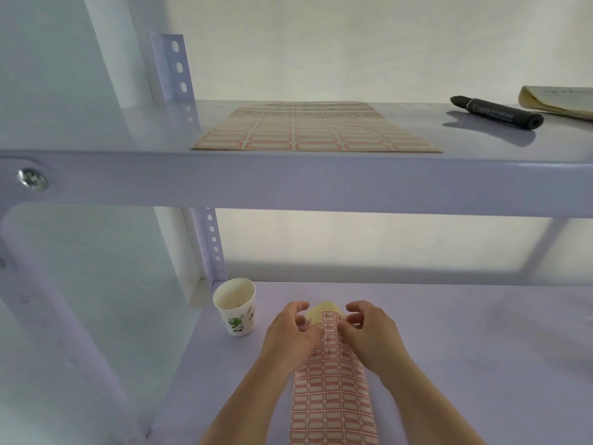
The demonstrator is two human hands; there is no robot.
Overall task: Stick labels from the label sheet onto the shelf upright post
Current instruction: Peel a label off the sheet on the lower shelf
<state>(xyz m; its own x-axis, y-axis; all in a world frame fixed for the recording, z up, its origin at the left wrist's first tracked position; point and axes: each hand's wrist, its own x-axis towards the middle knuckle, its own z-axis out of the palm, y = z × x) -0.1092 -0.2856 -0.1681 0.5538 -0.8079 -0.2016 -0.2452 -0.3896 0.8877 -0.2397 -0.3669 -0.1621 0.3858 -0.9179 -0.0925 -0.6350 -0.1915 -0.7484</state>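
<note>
Low in the centre of the frame, a label sheet [332, 393] lies on the lower shelf [465, 364], running from the bottom edge up to the hands. Its far end is curled up, showing bare yellowish backing where labels appear to have been taken already, and a few labels just below that bear handwritten marks. The left hand [290, 332] and right hand [369, 332] meet over that far end, fingers curled and pinched close on the sheet; they seem to be working a label loose, though whether one has come free is too small to tell. The shelf upright post [175, 67], with its row of slots, stands at the upper left and carries on below the upper shelf [288, 181] down to the corner beside a paper cup [236, 306]. No label shows on the post's visible faces, so sticking seems hardly begun or not begun here; most rows on the sheet remain unpeeled. A second sheet of labels [316, 128] lies flat on the upper shelf, seemingly full, with a black marker [495, 112] and a folded pad [558, 101] at the upper right. By my judgement the current step is peeling, with the reach to the post to follow.
</note>
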